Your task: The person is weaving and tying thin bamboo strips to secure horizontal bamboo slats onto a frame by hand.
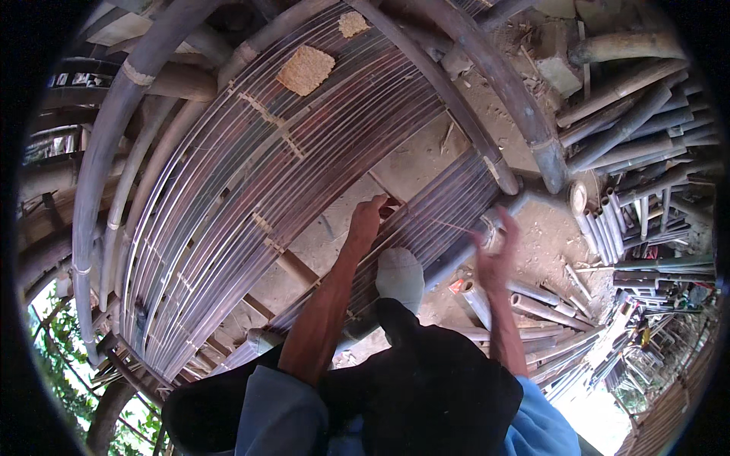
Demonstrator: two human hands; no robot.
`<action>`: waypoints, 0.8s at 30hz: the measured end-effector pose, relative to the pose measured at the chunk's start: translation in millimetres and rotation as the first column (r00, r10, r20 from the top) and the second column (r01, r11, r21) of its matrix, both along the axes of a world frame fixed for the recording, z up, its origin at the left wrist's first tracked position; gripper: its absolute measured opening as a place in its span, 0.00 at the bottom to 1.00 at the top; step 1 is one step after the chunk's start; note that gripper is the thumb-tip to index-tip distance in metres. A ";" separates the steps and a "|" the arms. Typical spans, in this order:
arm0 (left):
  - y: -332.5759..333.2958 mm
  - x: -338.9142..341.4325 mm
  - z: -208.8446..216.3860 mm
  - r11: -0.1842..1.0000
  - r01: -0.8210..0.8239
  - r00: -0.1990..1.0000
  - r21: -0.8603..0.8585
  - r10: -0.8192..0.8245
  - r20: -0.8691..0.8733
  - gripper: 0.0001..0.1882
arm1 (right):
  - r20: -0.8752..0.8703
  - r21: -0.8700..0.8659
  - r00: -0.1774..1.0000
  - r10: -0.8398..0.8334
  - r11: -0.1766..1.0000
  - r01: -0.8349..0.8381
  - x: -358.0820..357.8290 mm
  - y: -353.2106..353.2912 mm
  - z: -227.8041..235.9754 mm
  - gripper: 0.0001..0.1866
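A long bed of narrow bamboo slats (304,163) slopes across the view. Beside it, past a gap, runs a narrower band of slats (449,199). My left hand (372,216) is at the gap-side edge of this band with its fingers curled in; whatever they grip is hidden. To the right, my right hand (497,247) is raised and smeared by motion. A thin light strand (454,226) stretches from its fingertips back toward the slats near the left hand. Bindings (266,226) cross the larger slat bed.
Thick bamboo poles (465,110) frame the slats. Two tan, rough-textured flat pieces (306,70) lie on the far slats. Cut bamboo lengths (646,144) are stacked at right, with more pieces (544,311) on the ground. A pale rounded foot covering (400,275) shows between my arms.
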State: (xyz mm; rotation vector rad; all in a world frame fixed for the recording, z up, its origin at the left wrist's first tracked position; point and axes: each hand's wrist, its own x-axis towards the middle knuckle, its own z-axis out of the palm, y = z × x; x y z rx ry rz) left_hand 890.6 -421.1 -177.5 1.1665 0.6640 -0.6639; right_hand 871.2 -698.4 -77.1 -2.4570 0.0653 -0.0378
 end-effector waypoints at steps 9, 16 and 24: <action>-6.0 4.0 18.5 0.785 0.436 0.848 0.440 -0.522 0.091 0.19 | -0.337 0.429 0.915 0.220 0.901 -0.058 6.1 66.1 -30.2 0.16; -1.8 -5.3 0.0 0.744 0.406 0.740 0.530 -0.608 0.287 0.20 | -0.473 0.780 0.849 0.235 -0.336 0.527 49.3 90.7 -26.6 0.24; -11.2 0.8 -4.6 0.871 0.400 0.873 0.285 -0.457 0.172 0.25 | -0.470 0.875 0.883 0.000 0.134 0.466 52.0 92.8 -20.0 0.24</action>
